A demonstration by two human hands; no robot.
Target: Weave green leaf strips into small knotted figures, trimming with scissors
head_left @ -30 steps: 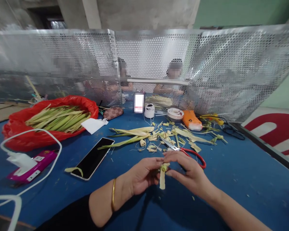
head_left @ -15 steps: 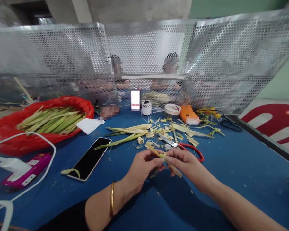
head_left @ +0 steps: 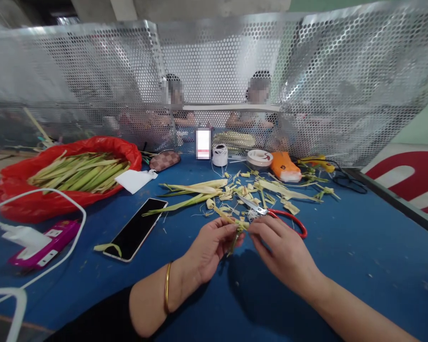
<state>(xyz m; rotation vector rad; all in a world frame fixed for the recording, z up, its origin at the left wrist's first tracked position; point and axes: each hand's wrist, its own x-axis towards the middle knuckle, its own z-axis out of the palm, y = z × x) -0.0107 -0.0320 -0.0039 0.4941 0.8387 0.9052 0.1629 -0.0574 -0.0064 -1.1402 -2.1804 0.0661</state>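
Note:
Between my hands is a small knotted piece of pale green plant leaf, with a stem-like end hanging below it. My left hand pinches it between thumb and fingers. My right hand has its fingertips closed at the right end of the piece; the fingers hide most of what they grip. Just behind the right hand lie red-handled scissors, blades pointing to the far left. Leaf scraps and bits of white thread are scattered beyond the hands, beside longer leaf strips.
A red plastic bag of leaf strips stands at left, near a phone, a purple power strip and a white cable. Behind are a thread spool, a tape roll, an orange packet and a perforated screen with people beyond.
My right hand has turned over, its back now upward, with its fingers at the right end of the leaf piece. A strip that stuck out below the right hand no longer shows there.

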